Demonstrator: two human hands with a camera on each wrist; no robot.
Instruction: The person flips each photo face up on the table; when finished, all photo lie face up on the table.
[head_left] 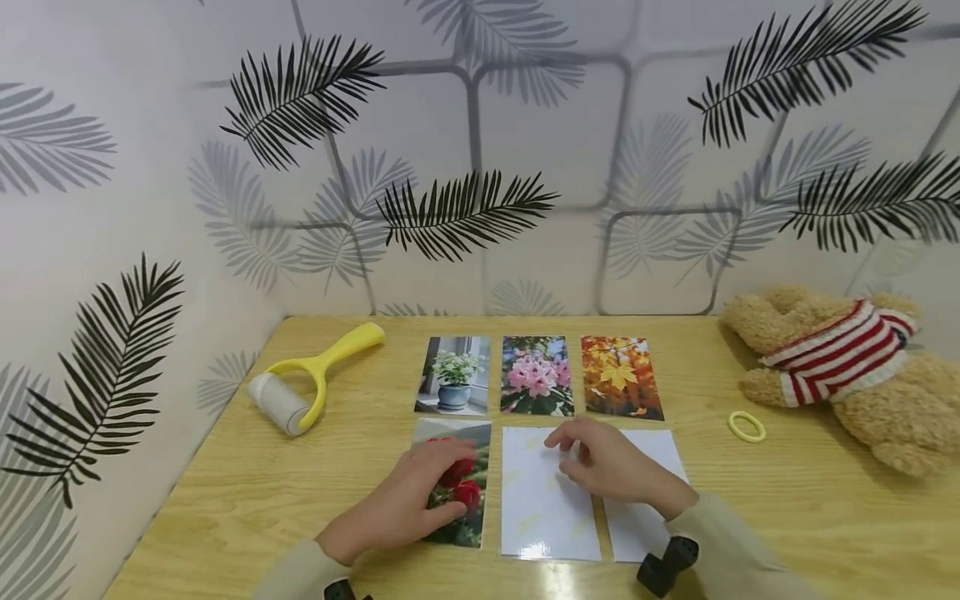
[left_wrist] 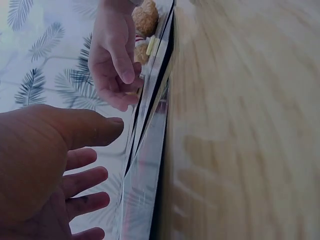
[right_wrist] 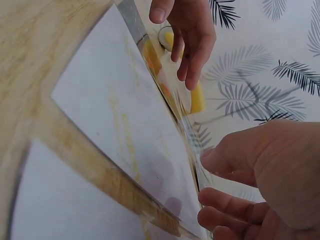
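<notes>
My left hand point(head_left: 401, 498) is over a photo card of red roses point(head_left: 469, 527), its fingers extended and nothing in its grasp. In the left wrist view the thumb and fingers point(left_wrist: 87, 207) are spread; whether they touch the card I cannot tell. My right hand point(head_left: 613, 468) hovers above two white cards, bent loosely at the fingers and holding nothing. One white card point(head_left: 542, 525) lies beside the rose card, and the other white card point(head_left: 637, 533) is to its right, a narrow gap between them. Faint yellowish marks point(right_wrist: 125, 135) show on the white surface.
Behind lie three photo cards: a potted plant point(head_left: 453, 375), pink blossoms point(head_left: 537, 375) and an orange maple leaf point(head_left: 621, 377). A yellow-handled lint roller point(head_left: 318, 367) is at left. On the right are a yellow ring point(head_left: 746, 426) and a teddy bear point(head_left: 840, 358). A patterned wall point(head_left: 525, 275) borders the wooden table.
</notes>
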